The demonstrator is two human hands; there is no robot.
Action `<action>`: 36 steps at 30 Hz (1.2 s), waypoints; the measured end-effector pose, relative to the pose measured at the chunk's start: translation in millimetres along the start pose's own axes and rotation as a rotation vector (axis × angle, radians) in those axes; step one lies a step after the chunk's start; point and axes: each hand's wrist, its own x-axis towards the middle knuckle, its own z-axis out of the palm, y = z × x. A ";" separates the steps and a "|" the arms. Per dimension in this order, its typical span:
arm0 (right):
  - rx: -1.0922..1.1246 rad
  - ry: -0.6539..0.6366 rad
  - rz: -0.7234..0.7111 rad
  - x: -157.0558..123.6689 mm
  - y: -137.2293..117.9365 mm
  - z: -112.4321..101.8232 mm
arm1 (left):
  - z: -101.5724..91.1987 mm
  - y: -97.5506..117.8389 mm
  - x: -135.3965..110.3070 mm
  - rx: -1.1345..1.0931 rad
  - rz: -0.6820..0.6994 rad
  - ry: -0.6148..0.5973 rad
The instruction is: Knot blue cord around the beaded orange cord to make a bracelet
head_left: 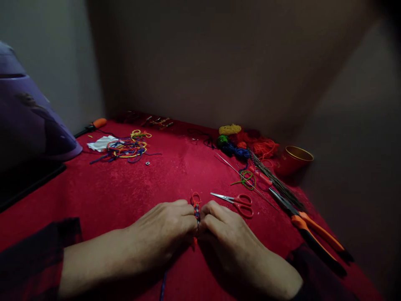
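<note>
Centrally, toward the worktop's (175,175) near side, the braid (196,210) lies between both hands, orange loop toward the far edge. Left hand (172,221): fingers clamped on braid. Right hand (222,225): fingers curled just beside it; cannot tell if they grip. Scissors (233,200) near right hand. Pliers (295,216) along right edge; tangled thread (127,149) toward far left corner.
</note>
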 end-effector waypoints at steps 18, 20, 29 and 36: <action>0.041 -0.029 0.041 0.7 -4.2 -1.1 | -4.7 2.1 -7.4 -0.041 -0.072 -0.026; 0.058 -0.038 0.044 0.3 -4.1 -1.1 | -6.9 3.6 -7.1 -0.050 -0.073 -0.036; 0.020 0.145 0.060 2.3 -0.3 14.7 | -3.0 1.5 -2.6 0.005 -0.105 -0.055; 0.157 -0.009 0.033 0.2 -6.8 -3.3 | 3.0 -2.1 -4.3 -0.029 -0.098 0.003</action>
